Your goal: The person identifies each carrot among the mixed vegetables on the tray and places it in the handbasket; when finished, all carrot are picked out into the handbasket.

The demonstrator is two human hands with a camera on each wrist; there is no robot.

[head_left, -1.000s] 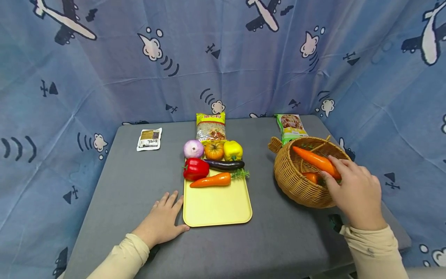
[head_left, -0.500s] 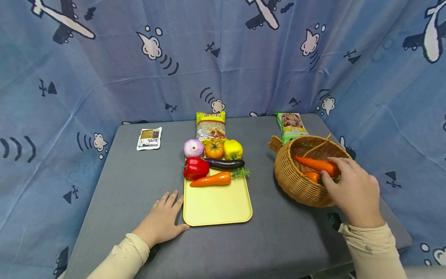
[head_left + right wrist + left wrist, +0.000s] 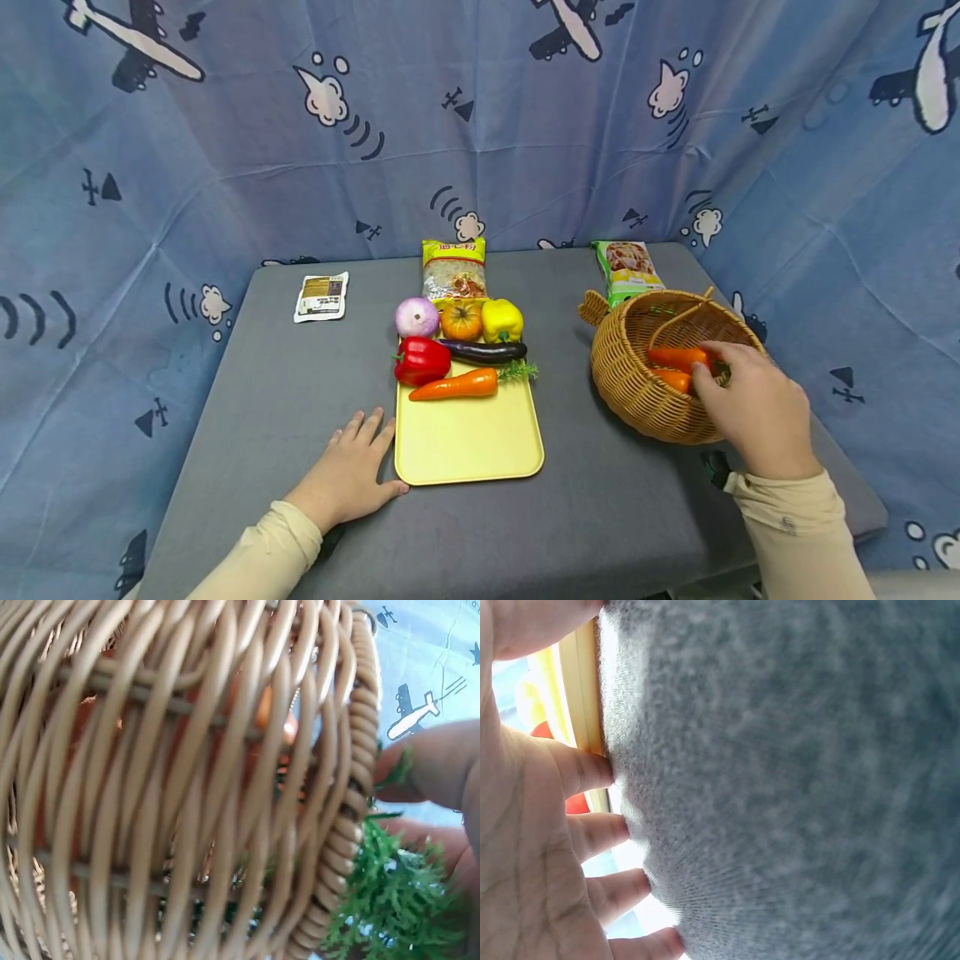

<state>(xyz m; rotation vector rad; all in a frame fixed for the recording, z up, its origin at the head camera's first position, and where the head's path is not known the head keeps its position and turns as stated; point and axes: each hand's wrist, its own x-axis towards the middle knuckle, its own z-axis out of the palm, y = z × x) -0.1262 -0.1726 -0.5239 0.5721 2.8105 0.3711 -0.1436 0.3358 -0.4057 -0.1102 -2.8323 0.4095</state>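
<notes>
Here's my left grip palm-down at seven o'clock, fingers spread wide; and at four, my right grip pinches, thumb opposing curled fingers!

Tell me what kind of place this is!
Maybe a curtained-off corner for play or practice: a plane-print curtain hangs behind a grey table, and shiny, toy-like vegetables lie on a tray.

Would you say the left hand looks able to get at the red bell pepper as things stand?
Probably yes: the left hand holds nothing and rests beside the tray, and the red bell pepper sits at the tray's left side, with no other item visible between them.
</notes>
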